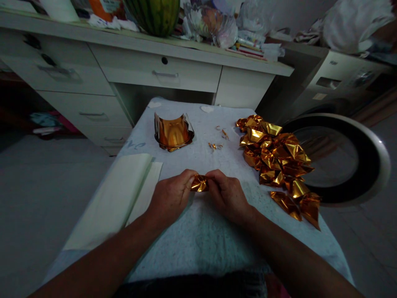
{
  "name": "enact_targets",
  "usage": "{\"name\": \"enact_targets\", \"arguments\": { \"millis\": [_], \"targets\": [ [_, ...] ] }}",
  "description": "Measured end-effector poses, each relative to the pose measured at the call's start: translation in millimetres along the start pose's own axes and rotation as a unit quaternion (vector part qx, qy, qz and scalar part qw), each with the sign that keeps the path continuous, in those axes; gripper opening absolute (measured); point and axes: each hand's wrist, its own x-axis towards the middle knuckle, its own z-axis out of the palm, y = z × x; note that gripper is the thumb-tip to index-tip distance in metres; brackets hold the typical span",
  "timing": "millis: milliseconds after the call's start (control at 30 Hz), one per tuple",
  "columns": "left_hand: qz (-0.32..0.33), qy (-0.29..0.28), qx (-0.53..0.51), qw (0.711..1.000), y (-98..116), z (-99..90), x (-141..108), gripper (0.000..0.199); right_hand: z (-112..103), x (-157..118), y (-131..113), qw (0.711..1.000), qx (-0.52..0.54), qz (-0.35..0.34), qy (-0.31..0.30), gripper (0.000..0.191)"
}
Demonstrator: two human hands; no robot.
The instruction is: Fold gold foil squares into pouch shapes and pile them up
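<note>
Between my two hands is a small piece of folded gold foil paper (199,183), creased and shiny. My left hand (173,192) pinches its left end, and my right hand (228,194) grips the right end with curled fingers. Beyond them, a curved stack of gold foil sheets (174,131) rests on the cloth-covered table (201,236). Right of my hands lies a heap of folded gold foil pieces (276,155). Small gold scraps (214,146) lie between stack and heap. A pile of pale paper sheets (108,198) is beside my left forearm.
Behind the table stands a white desk (189,74) with drawers. A watermelon (153,16), a clear glass bowl (206,20) and other clutter sit on top. At the right, a washing machine (319,78) has its round door (376,161) swung out close to the heap.
</note>
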Motion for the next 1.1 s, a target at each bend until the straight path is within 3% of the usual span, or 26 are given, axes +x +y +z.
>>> {"name": "enact_targets", "arguments": {
  "millis": [167,400,600,767,867,1000,1100],
  "targets": [
    [0.003,-0.003,0.063,0.998,2,0.6,1,0.028,0,1,-1,0.999,-0.016,-0.026,0.014,0.016],
    [-0.006,0.003,0.11,0.994,1,1.6,0,0.026,3,1,-1,1.0,-0.011,0.002,0.01,0.018],
    [-0.043,-0.023,-0.008,0.999,0,-3.5,0,0.028,-4,1,0,0.999,0.033,-0.006,-0.025,0.021],
    [-0.083,-0.041,-0.102,0.99,2,-9.3,4,0.024,-10,2,2,0.995,0.038,-0.083,0.031,0.042],
    [-0.082,-0.056,-0.13,0.987,1,-11.6,4,0.024,-9,5,4,0.99,0.066,-0.127,0.011,0.052],
    [-0.088,-0.054,-0.154,0.983,-1,-13.1,3,0.024,-8,8,8,0.986,0.093,-0.139,-0.023,0.041],
    [-0.101,-0.026,-0.18,0.978,-2,-13.7,3,0.026,-9,7,8,0.99,0.103,-0.095,-0.016,0.026]
  ]
}}
